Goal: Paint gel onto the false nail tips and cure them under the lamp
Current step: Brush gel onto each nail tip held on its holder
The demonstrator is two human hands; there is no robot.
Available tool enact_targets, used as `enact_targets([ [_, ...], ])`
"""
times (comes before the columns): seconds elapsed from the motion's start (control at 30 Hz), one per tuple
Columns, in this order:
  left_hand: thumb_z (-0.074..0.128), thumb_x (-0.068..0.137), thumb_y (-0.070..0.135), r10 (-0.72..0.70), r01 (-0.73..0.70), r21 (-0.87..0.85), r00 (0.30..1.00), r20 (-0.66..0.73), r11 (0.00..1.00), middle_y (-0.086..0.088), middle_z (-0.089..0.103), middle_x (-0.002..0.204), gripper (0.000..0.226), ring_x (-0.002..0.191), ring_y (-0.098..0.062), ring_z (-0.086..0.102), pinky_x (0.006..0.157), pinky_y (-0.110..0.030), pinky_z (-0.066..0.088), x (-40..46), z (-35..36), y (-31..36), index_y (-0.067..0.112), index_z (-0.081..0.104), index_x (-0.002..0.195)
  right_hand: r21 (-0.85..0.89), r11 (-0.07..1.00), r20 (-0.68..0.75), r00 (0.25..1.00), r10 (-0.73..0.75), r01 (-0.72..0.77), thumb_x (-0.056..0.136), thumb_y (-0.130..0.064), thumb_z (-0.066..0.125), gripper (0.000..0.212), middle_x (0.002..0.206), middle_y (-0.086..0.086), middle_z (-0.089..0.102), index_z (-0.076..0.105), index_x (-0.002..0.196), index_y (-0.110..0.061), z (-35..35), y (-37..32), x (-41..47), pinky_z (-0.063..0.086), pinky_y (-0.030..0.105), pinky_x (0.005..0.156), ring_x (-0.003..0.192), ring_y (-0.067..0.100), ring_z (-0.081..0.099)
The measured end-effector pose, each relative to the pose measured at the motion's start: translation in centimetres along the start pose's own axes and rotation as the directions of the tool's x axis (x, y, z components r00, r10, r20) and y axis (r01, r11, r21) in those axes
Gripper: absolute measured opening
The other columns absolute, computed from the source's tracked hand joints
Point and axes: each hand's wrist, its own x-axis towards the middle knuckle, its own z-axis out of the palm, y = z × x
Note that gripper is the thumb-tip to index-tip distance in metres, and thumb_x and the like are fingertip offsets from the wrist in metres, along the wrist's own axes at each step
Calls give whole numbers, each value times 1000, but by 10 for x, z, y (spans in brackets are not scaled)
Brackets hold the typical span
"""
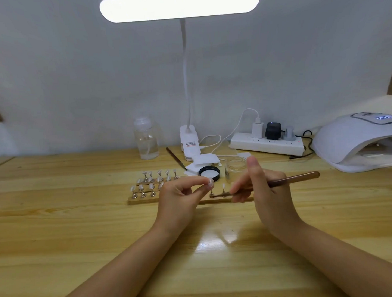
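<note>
- The left hand [181, 193] is pinching one false nail tip [210, 182] by its stand, between thumb and fingertips, raised above the surface [82, 230] just in front of the long wooden holder strip [139, 201].
- The right hand [260, 186] is holding a gel brush [291, 179]; its grip is narrow, fingers curled round the shaft in a pen-like hold, with the thumb sticking up. The bristle end is pointing left, low and close to the pegs on the strip, just below the held tip.
- The step in hand looks like coating this single tip. Done well, it is calling for a steady left pinch, the heels of both hands braced on the surface, and a thin, even stroke from base to free edge, keeping gel off the peg.
- Other nail tips [151, 178] are standing in rows on small metal pegs: pale, translucent, curved and glossy. I cannot tell which are already coated.
- The brush handle is looking smooth and brown, with a metallic sheen.
- A clear glass jar [235, 167] is sitting open behind the hands, beside its black lid [209, 173], which is lying upturned; white pads [204, 159] are lying just behind.
- The curing lamp [357, 140] is a white domed plastic shell at the right, well apart, its display lit and its mouth facing the work.
- The surface is pale varnished wood, reflecting the desk light [180, 5] overhead.
</note>
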Motion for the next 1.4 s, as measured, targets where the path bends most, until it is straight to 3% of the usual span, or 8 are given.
enact_targets([
  [0.13,74,69,6,15,-15,-2,1000,7,1000,22,68,68,24,45,-3,36,49,-10,34,1,0,-1,30,71,70,-61,992,-23,994,-109,107,93,-34,41,45,58,3,66,69,63,-14,0,0,3,42,10,52,55,4,59],
  [0.27,73,70,5,23,-23,-21,1000,5,1000,16,69,69,27,48,-3,37,49,-12,31,1,0,-3,31,70,69,-28,1000,-17,1000,6,-6,89,-51,46,56,52,7,63,65,51,-15,0,1,0,46,13,49,46,9,59],
  [0.43,72,71,2,9,-9,-24,1000,6,1000,12,65,71,26,51,5,47,49,-11,31,1,1,0,28,71,72,-132,978,18,986,-163,164,94,-37,42,45,58,-5,65,68,65,-15,-2,5,2,42,9,57,59,3,61],
  [0.53,73,71,4,-16,16,-25,1000,6,1000,10,65,72,23,57,7,50,51,-8,33,1,1,1,27,71,71,-74,993,38,995,-88,91,93,-41,45,50,51,1,63,66,55,-15,-2,6,-1,46,13,52,50,6,60],
  [0.7,72,72,2,-15,15,1,1000,7,1000,11,63,71,27,53,9,48,50,-6,34,0,1,3,28,70,72,-193,944,65,963,-260,268,90,-35,40,46,61,-7,65,70,67,-10,-2,8,4,49,16,58,59,3,62],
  [0.8,72,73,3,-37,37,-5,999,16,999,9,63,73,22,50,7,46,48,-8,32,-1,1,4,25,72,72,-152,967,62,978,-197,204,88,-42,43,45,52,-2,63,67,58,-19,-3,10,2,52,24,52,51,6,62],
  [0.93,72,73,3,-47,47,-1,999,8,999,8,63,75,25,47,5,44,46,-10,31,0,1,4,28,71,71,-209,928,68,951,-300,308,92,-33,41,43,60,-9,64,69,66,-12,-3,10,6,49,16,58,59,1,62],
  [1.4,71,74,4,-69,69,5,998,11,998,3,67,79,23,49,6,46,46,-10,32,0,0,2,27,72,71,-141,976,22,986,-167,169,89,-40,45,41,53,-3,64,66,58,-22,-1,8,3,48,14,54,53,5,62],
])
